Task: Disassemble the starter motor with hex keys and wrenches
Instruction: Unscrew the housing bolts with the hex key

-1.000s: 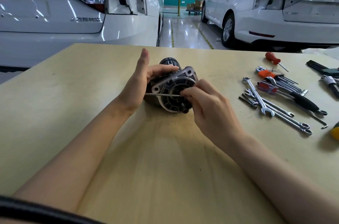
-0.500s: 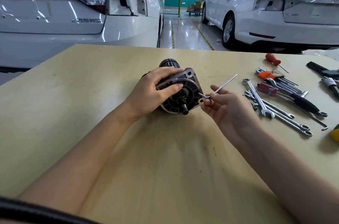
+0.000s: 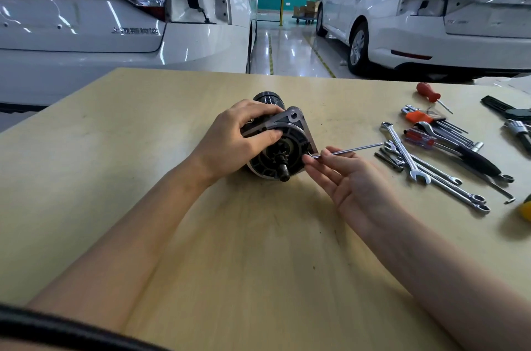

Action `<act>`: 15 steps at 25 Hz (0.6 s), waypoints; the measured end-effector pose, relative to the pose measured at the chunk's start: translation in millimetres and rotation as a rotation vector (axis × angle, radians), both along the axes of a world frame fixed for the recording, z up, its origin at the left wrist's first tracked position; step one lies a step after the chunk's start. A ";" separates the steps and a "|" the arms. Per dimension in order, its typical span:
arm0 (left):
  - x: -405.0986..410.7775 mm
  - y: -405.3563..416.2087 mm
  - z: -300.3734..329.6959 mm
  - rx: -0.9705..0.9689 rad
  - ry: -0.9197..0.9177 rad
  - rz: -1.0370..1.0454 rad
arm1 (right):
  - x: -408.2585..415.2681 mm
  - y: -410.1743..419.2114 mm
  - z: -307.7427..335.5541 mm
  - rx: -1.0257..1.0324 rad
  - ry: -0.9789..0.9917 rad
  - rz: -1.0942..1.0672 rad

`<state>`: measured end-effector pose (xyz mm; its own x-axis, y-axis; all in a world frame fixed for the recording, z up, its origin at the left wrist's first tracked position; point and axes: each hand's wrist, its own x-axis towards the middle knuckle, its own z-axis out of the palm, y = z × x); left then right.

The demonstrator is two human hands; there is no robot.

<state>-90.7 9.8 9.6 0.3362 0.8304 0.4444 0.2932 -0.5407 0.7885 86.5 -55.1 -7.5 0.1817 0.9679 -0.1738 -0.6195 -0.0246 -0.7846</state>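
Note:
The starter motor [image 3: 290, 146] lies on its side on the wooden table [image 3: 201, 250], with its black round end face and short shaft turned toward me. My left hand [image 3: 230, 144] grips the housing from the left, thumb across the face's rim. A thin L-shaped hex key [image 3: 353, 150] has its short end at the motor's lower right flange, and its long arm points right, nearly level. My right hand [image 3: 353, 181] lies palm up just right of the motor and pinches the key near its bend between thumb and forefinger.
Several combination wrenches [image 3: 408, 161] lie on the table to the right, with an orange hex key set [image 3: 419, 116], a red-handled screwdriver [image 3: 428, 92] and a black-handled tool [image 3: 474, 159]. Two white cars [image 3: 115, 20] stand beyond the table's far edge.
The hex key swung from pointing left across the motor face to pointing right, then dropped to nearly level. My right hand turned palm up. My left hand wrapped round the housing.

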 end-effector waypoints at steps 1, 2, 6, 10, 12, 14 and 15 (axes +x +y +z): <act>0.6 -0.8 0.4 0.002 0.002 0.011 | -0.9 -1.1 -0.2 -0.002 0.001 0.002; 1.3 -1.3 0.7 0.003 0.004 0.019 | -1.4 -1.6 -0.1 -0.004 0.002 0.004; 1.5 -2.1 1.4 -0.002 0.007 0.016 | -1.6 -1.8 2.8 -0.019 0.020 0.004; 1.2 -2.3 1.2 0.000 0.007 0.017 | -1.8 -1.7 3.4 -0.016 0.020 0.003; 0.8 -1.7 0.1 -0.001 0.004 0.020 | -2.0 -1.7 3.4 -0.023 0.025 0.006; 0.7 -1.3 -0.4 0.004 0.003 0.021 | -1.8 -2.0 3.6 -0.024 0.029 0.006; 0.4 -1.3 -0.3 0.004 0.001 0.019 | -1.8 -2.4 3.6 -0.021 0.029 0.005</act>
<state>-90.3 8.5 9.2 0.3203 0.8351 0.4473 0.3042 -0.5378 0.7863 84.8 -57.5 -3.8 0.1711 0.9649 -0.1990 -0.6420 -0.0440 -0.7655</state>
